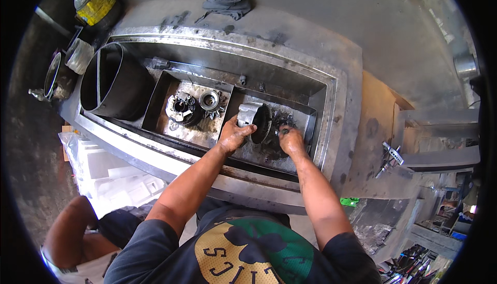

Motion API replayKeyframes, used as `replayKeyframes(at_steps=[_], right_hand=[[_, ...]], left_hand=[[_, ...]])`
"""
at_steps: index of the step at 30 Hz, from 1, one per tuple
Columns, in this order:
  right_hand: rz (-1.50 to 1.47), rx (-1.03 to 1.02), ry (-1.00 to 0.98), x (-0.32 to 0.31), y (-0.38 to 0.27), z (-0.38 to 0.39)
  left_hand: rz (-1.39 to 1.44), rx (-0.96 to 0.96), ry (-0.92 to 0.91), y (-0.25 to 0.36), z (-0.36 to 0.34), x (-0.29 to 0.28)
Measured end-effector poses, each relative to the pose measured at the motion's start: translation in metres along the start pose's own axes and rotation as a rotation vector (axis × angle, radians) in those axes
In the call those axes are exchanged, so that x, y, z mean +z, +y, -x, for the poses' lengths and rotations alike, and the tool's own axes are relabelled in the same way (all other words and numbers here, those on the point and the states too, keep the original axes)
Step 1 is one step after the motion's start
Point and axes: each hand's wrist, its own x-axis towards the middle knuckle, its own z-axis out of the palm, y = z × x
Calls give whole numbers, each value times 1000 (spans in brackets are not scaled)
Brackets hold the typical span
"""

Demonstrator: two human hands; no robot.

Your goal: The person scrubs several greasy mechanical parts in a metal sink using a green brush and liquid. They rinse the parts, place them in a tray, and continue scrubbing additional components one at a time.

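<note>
My left hand (234, 134) grips the near left side of a grey cast-metal housing (250, 112), tilted so its round, dark open end faces right. To its right, my right hand (291, 141) is closed around a dark brush-like tool (283, 130); its far end blends into the dark, wet tray floor. Both hands are over the right compartment of a metal tray (231, 90). In the left compartment lie a round machine part (181, 108) with a dark centre and pale edges, and a finned metal rotor part (210, 101).
A large black cylinder (116, 85) stands at the basin's left end. A dark rag (228, 3) lies beyond the metal rim (207, 36). A yellow-banded container (95, 4) is far left. Another person's arm (71, 232) shows at lower left, near white packaging (111, 173).
</note>
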Motion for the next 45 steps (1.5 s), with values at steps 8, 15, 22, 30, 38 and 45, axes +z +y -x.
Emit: replayKeyframes(at_steps=[8,15,22,30,38,45], right_hand=[[-342,110,-296,-17,-60,12],[-1432,1241,-114,-17,-12,0],[-1665,1228,88,24,-9,14],[-1397,699,300,-90,-113,5],[-1662,756,-3,-25,-73,19],[-1350,659,-135,18,-105,2]], left_hand=[[-219,40,1,-9,4,-2],[-1208,331,-155,48,46,27],[-1455,618,-368,61,65,35],[-962,336,-158,95,87,36],[-930,355,-159,82,86,10],[-1067,470,-29,126,108,-39]])
